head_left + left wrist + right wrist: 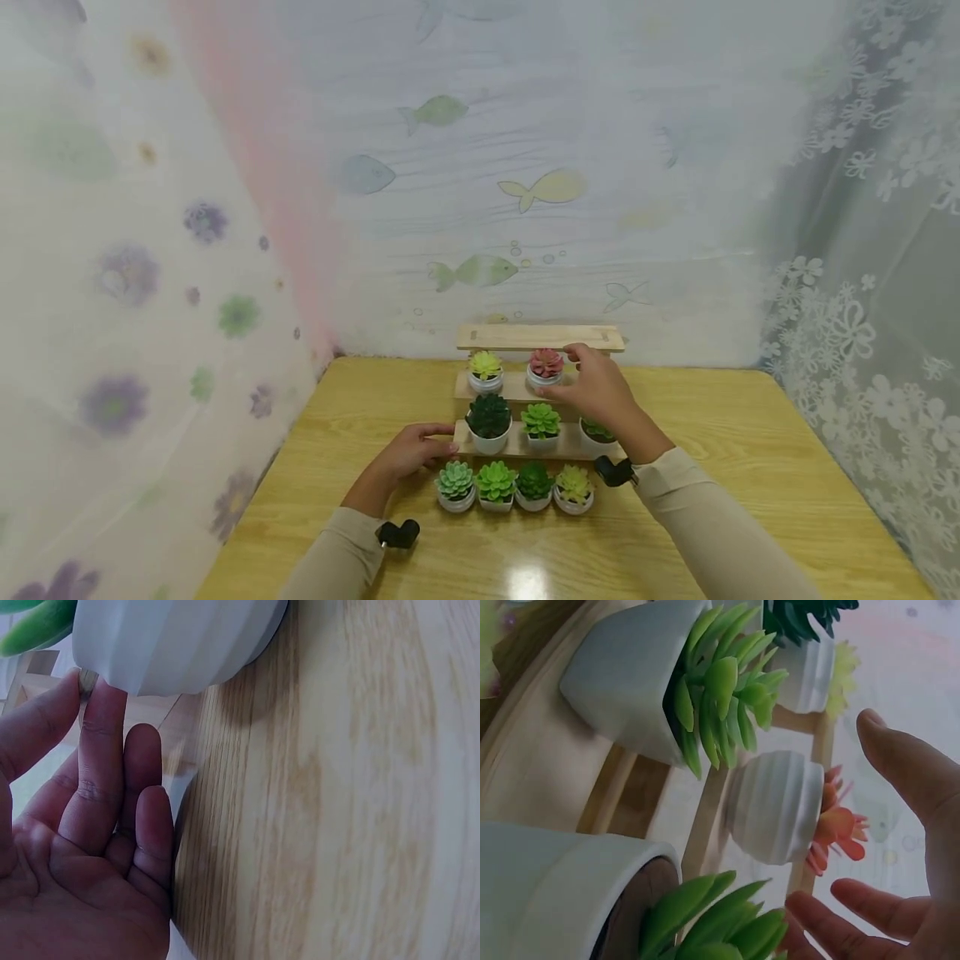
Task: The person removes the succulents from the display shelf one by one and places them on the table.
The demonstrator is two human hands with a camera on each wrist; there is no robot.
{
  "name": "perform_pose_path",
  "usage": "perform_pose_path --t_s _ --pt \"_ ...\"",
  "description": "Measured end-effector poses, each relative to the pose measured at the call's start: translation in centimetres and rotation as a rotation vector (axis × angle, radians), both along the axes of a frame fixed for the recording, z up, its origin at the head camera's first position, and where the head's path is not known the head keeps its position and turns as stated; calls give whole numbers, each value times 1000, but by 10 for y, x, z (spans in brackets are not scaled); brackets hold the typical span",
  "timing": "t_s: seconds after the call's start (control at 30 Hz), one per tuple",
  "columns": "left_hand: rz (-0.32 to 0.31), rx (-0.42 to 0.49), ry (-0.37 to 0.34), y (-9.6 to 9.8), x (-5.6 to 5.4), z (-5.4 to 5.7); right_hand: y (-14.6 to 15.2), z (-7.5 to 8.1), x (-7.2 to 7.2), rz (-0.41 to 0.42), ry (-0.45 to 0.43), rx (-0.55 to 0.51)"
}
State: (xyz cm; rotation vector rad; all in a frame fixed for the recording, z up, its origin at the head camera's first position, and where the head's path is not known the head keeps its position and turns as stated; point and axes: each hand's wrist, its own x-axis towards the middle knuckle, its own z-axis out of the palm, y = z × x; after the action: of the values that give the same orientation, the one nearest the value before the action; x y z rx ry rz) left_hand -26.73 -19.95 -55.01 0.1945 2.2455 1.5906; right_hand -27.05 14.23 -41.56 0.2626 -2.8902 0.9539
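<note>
A tiered wooden shelf [540, 336] holds small potted succulents on its steps. My left hand [408, 454] pinches the left end of the middle step; the left wrist view shows thumb and index finger on the wood, beside a ribbed white pot [172, 645]. Close to the red succulent [546, 363] on the upper step is my right hand [600, 385]. In the right wrist view its thumb and fingers are spread apart, and the red plant's ribbed white pot [776, 808] stands on the step without contact from them.
A yellow succulent [485, 364] shares the upper step. On the middle step are a dark green succulent [489, 415], a bright green one [541, 421] and another pot [597, 435] partly behind my right arm. Several pots, including a pale green one [456, 481], line the wooden table [360, 400] in front.
</note>
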Motion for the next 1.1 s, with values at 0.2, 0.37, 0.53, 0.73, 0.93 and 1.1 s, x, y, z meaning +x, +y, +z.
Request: perform_pose_path --t_s 0.2,0.37,0.53,0.73,0.93,1.1 --pt "-4 3 -8 3 1 2 -3 0 -6 -27 -38 38" --pt "1 2 -24 5 1 2 -4 -3 -12 -43 -83 71" --pt "8 0 -30 3 4 6 -8 -3 -16 -59 -94 88" --pt "14 17 -22 -1 6 8 -15 -1 -17 -71 -88 96" --pt "17 16 -23 -1 6 8 -16 -1 -19 -87 -84 118" --pt "8 13 -4 1 6 9 -14 -2 -19 -95 -70 132"
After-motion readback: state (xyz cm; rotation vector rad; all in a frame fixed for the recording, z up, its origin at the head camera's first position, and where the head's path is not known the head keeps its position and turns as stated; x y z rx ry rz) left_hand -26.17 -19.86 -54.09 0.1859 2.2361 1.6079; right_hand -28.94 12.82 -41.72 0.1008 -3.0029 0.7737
